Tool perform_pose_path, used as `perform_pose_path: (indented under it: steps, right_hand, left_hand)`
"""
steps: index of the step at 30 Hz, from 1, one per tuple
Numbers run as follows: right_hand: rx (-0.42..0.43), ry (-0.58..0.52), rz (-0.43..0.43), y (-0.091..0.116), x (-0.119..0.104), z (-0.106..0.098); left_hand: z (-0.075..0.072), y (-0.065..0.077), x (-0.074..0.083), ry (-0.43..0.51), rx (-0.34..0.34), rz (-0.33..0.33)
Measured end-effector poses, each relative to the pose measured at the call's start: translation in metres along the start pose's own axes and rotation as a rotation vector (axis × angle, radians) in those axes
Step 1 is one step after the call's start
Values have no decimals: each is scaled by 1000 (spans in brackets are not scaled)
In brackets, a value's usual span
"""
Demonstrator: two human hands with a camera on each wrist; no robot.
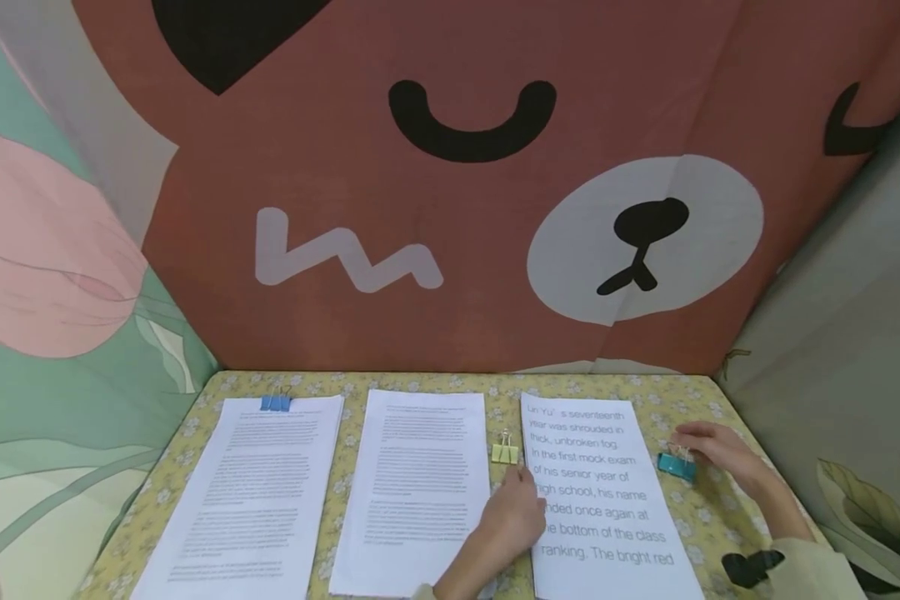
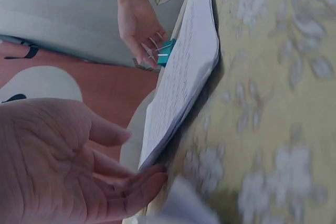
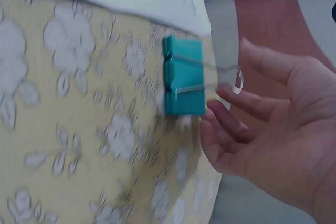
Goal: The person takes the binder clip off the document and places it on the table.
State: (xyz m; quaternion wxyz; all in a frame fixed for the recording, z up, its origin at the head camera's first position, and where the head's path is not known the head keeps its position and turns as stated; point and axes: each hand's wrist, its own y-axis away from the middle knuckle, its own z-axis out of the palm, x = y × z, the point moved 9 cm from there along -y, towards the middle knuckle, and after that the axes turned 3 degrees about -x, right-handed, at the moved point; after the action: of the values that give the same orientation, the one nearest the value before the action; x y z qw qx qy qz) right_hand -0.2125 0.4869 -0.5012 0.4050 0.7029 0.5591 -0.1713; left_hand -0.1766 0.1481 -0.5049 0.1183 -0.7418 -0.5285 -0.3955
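My right hand (image 1: 723,454) is at the right of the large-print paper stack (image 1: 592,500). Its thumb and fingers close around the wire handles of a teal binder clip (image 3: 185,76), whose body hangs tilted beside the sheets with a shadow near it. At the left edge of that stack is my left hand (image 1: 512,510), thumb apart and fingers loosely bent, fingertips right at the paper's edge in the left wrist view. Just beyond its fingertips a yellow binder clip (image 1: 505,452) stands on the table, between two stacks.
A small-print stack (image 1: 423,467) lies in the middle. Another stack (image 1: 247,492), at the left, carries a blue binder clip (image 1: 276,403) on its top edge. The flowered yellow tablecloth (image 1: 352,442) reaches back to a bear-printed curtain (image 1: 480,325), with more fabric on both sides.
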Motion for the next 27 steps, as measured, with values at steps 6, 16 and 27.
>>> perform_pose_path:
  steps: [6,16,27]
  right_hand:
    - [197,83,-133,-4,-43,-1]
    - [332,89,-411,9,-156,40]
    - [201,20,-632,-7,-271,133]
  left_hand:
    - [-45,13,0,-145,202,195]
    - [-145,42,-49,-136,548,241]
    - [-241,92,-157,-177,710,4]
